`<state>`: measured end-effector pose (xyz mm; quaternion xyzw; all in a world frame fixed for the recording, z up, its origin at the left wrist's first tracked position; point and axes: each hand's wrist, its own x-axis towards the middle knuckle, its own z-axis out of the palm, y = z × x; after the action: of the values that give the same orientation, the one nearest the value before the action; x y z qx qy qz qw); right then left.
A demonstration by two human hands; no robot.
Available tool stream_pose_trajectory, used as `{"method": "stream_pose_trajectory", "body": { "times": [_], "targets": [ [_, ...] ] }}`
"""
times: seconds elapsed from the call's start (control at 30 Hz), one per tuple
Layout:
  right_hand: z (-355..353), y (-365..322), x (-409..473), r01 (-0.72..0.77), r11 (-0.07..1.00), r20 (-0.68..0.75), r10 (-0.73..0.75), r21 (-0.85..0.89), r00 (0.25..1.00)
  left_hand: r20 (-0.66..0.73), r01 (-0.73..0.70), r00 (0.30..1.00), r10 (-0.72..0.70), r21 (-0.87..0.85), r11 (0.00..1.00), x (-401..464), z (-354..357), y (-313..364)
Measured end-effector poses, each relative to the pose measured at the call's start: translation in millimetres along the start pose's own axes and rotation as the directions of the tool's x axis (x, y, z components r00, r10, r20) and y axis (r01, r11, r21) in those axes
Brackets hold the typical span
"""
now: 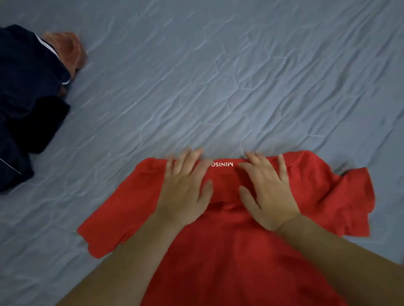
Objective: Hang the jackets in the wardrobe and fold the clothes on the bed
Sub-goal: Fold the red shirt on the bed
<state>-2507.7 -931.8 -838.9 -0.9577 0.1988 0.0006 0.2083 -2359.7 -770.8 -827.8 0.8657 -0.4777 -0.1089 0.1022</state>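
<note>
**Red shirt flattened at the collar, fold not yet made**

Both hands, left (184,194) and right (266,191), lie flat with fingers spread, pressing the shirt (231,261) on the bed (213,77), gripping nothing. The shirt's long axis runs from the person toward its collar, which points away. The sleeve right of the collar is rumpled; folding over it would likely trap creases. Dark clothes (6,105) lie well left of the collar

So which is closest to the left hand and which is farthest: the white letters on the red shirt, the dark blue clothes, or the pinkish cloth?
From the left hand, in the head view:
1. White letters on the red shirt, just right of its fingertips.
2. Dark blue clothes, far off on the left of the bed.
3. Pinkish cloth, up beyond them, top left.
</note>
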Motion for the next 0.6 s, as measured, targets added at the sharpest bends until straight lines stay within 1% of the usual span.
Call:
{"method": "stream_pose_trajectory", "body": {
  "times": [0.03,0.1,0.17,0.33,0.47,0.6],
  "targets": [
    [10.7,-5.3,6.2,-0.028,0.997,0.029,0.030,-0.066,0.999,0.032,0.034,0.999,-0.035,0.037,0.999,7.4,11.3,3.6],
    [33.3,-7.1,16.5,-0.124,0.976,0.095,0.142,-0.180,0.985,0.112,0.112,0.986,-0.124,0.112,0.987,16.1,37.6,0.3],
    [53.7,0.4,18.6,-0.174,0.955,0.093,0.202,-0.241,0.975,0.106,0.137,0.983,-0.152,0.135,0.981,15.0,59.6,-11.2],
    [77.6,12.9,22.0,-0.158,0.960,-0.055,0.149,-0.230,0.987,-0.030,0.079,0.997,-0.075,0.137,0.987,20.4,86.4,-27.1],
    [82.3,17.5,26.3,-0.134,0.962,-0.078,0.119,-0.238,0.990,-0.074,0.049,0.997,-0.038,0.149,0.988,26.3,90.4,-34.2],
    [80.6,19.9,26.8,-0.123,0.965,-0.093,0.104,-0.230,0.990,-0.083,0.031,0.996,-0.018,0.161,0.986,26.5,89.5,-32.8]
  ]
}}
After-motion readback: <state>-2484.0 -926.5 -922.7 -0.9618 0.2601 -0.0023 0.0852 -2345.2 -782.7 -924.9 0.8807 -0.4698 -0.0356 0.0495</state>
